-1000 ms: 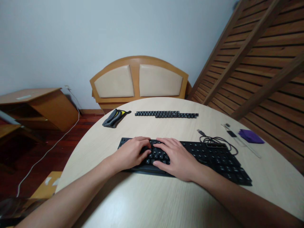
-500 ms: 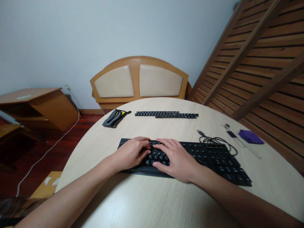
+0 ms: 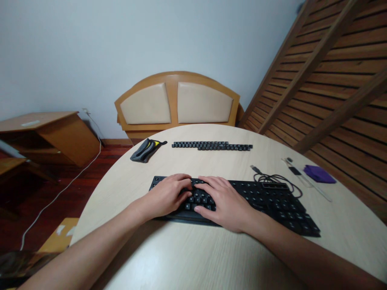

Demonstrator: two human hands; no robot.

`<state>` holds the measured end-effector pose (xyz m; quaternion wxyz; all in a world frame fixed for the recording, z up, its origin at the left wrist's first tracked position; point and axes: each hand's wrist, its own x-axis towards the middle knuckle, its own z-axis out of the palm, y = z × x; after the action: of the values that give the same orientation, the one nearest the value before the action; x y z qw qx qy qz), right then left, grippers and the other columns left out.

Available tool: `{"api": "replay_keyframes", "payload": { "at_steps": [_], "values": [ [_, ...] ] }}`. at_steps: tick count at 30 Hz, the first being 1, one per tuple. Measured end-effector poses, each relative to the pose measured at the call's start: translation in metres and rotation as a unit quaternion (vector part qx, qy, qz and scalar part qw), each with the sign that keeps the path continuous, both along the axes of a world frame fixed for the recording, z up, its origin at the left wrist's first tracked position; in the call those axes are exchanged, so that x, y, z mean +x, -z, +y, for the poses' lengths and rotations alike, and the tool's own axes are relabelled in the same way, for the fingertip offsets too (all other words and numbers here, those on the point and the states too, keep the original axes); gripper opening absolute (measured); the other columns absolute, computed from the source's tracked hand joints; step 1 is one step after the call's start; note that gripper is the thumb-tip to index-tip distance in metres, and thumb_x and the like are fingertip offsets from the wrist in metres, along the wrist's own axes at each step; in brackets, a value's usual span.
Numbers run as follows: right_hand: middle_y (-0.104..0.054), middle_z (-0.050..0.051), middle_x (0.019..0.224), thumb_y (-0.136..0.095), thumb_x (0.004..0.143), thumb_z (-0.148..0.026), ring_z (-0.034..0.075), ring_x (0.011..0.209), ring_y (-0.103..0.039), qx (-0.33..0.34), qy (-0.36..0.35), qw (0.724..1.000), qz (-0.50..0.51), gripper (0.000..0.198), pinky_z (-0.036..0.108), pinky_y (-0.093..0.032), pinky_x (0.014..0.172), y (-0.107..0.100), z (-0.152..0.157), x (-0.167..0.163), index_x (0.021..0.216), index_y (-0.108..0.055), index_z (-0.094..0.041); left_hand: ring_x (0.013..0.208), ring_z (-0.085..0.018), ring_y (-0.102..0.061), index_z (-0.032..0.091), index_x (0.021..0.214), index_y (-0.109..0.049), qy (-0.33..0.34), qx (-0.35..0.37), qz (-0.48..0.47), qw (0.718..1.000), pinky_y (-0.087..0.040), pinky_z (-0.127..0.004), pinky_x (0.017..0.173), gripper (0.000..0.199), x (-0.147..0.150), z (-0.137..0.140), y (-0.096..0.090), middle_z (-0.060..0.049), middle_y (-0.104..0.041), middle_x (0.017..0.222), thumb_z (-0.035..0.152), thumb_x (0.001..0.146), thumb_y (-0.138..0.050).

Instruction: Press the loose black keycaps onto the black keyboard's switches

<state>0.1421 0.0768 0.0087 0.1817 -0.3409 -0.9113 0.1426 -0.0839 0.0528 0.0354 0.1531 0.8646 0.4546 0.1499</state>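
Observation:
A black keyboard [image 3: 254,195] lies flat across the table in front of me. My left hand [image 3: 169,194] rests over its left part, fingers bent and thumb a little apart from the index finger. Nothing shows between them. Over the middle keys lies my right hand [image 3: 225,203], its fingers stretched forward and the thumb out to the side on the lower keys. Several lettered keys are visible between the hands; those beneath the palms are hidden. Farther back, loose black keycaps [image 3: 208,146] stand lined up in rows.
On the round table [image 3: 181,253] a grey and yellow pouch [image 3: 146,151] lies back left. Right of the keyboard are its coiled cable [image 3: 272,177], a thin tool [image 3: 316,186] and a purple cloth [image 3: 319,174]. A wooden headboard [image 3: 174,100] stands behind.

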Motion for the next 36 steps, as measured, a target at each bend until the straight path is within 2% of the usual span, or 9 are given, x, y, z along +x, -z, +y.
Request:
{"api": "replay_keyframes", "payload": {
  "at_steps": [6, 8, 13, 16, 20, 24, 27, 30, 36],
  "values": [
    [-0.055, 0.01, 0.145, -0.064, 0.087, -0.053, 0.03, 0.132, -0.048, -0.002, 0.0, 1.0, 0.0, 0.053, 0.052, -0.035, 0.113, 0.0, 0.001, 0.0, 0.131, -0.062, -0.022, 0.126, -0.026, -0.056, 0.02, 0.108, -0.062, 0.017, -0.049, -0.012, 0.999, -0.044, -0.042, 0.108, 0.016, -0.014, 0.005, -0.003, -0.012, -0.059, 0.134, 0.029, 0.098, -0.054],
    [-0.055, 0.011, 0.145, -0.065, 0.087, -0.052, 0.031, 0.132, -0.048, -0.004, 0.001, 1.0, 0.0, 0.053, 0.052, -0.035, 0.112, -0.002, 0.001, 0.0, 0.13, -0.062, -0.022, 0.129, -0.027, -0.054, 0.02, 0.115, -0.06, 0.018, -0.076, -0.018, 0.997, -0.043, -0.045, 0.109, 0.024, -0.019, 0.004, -0.006, -0.013, -0.056, 0.138, 0.034, 0.095, -0.059],
    [-0.055, 0.011, 0.144, -0.067, 0.084, -0.05, 0.032, 0.131, -0.05, -0.015, 0.007, 1.0, -0.014, 0.052, 0.052, -0.037, 0.111, -0.005, 0.0, 0.0, 0.127, -0.063, -0.021, 0.136, -0.037, -0.043, 0.018, 0.14, -0.044, 0.029, -0.092, 0.001, 0.995, -0.032, -0.058, 0.114, 0.083, -0.023, 0.003, -0.007, -0.019, -0.048, 0.146, 0.052, 0.072, -0.081],
    [-0.057, 0.011, 0.141, -0.07, 0.081, -0.051, 0.033, 0.128, -0.053, -0.02, 0.01, 0.999, -0.024, 0.053, 0.052, -0.04, 0.108, -0.01, -0.003, 0.001, 0.124, -0.064, -0.022, 0.136, -0.039, -0.042, 0.019, 0.147, -0.037, 0.04, -0.095, 0.017, 0.995, -0.027, -0.061, 0.115, 0.103, -0.022, 0.001, -0.002, -0.02, -0.045, 0.148, 0.058, 0.065, -0.084],
    [-0.066, 0.012, 0.125, -0.071, 0.082, -0.049, 0.033, 0.119, -0.058, -0.019, 0.015, 0.999, -0.034, 0.041, 0.051, -0.044, 0.103, -0.019, -0.007, 0.001, 0.111, -0.069, -0.021, 0.137, -0.041, -0.042, 0.018, 0.151, -0.033, 0.063, -0.093, 0.031, 0.993, -0.023, -0.061, 0.117, 0.109, -0.019, -0.003, 0.003, -0.021, -0.043, 0.15, 0.067, 0.065, -0.079],
    [-0.071, 0.007, 0.113, -0.069, 0.086, -0.033, 0.028, 0.113, -0.061, -0.024, 0.021, 0.999, 0.0, 0.019, 0.045, -0.047, 0.099, -0.024, -0.009, -0.005, 0.102, -0.07, -0.022, 0.139, -0.041, -0.038, 0.013, 0.153, -0.031, 0.07, -0.099, 0.05, 0.991, -0.02, -0.061, 0.118, 0.112, -0.016, -0.007, 0.002, -0.022, -0.041, 0.151, 0.071, 0.067, -0.076],
    [-0.072, 0.005, 0.109, -0.07, 0.086, -0.027, 0.025, 0.11, -0.061, -0.03, 0.006, 0.999, 0.025, 0.014, 0.043, -0.048, 0.097, -0.022, -0.01, -0.009, 0.1, -0.07, -0.022, 0.14, -0.041, -0.037, 0.016, 0.152, -0.032, 0.071, -0.1, 0.055, 0.991, -0.017, -0.062, 0.119, 0.109, -0.014, -0.008, 0.002, -0.021, -0.041, 0.151, 0.07, 0.068, -0.075],
    [-0.073, 0.004, 0.103, -0.069, 0.087, -0.024, 0.024, 0.106, -0.062, -0.031, 0.0, 0.999, 0.042, 0.011, 0.042, -0.049, 0.094, -0.018, -0.011, -0.012, 0.098, -0.071, -0.022, 0.14, -0.041, -0.037, 0.018, 0.152, -0.034, 0.068, -0.092, 0.052, 0.992, -0.018, -0.061, 0.118, 0.109, -0.014, -0.008, 0.003, -0.02, -0.041, 0.152, 0.071, 0.066, -0.076],
    [-0.074, 0.004, 0.099, -0.067, 0.088, -0.021, 0.023, 0.102, -0.064, -0.047, 0.01, 0.997, 0.068, 0.008, 0.039, -0.05, 0.094, -0.011, -0.012, -0.016, 0.094, -0.072, -0.022, 0.143, -0.043, -0.032, 0.016, 0.154, -0.031, 0.069, -0.096, 0.06, 0.991, -0.022, -0.06, 0.117, 0.115, -0.015, -0.007, 0.007, -0.022, -0.035, 0.156, 0.074, 0.065, -0.074]
  ]
}}
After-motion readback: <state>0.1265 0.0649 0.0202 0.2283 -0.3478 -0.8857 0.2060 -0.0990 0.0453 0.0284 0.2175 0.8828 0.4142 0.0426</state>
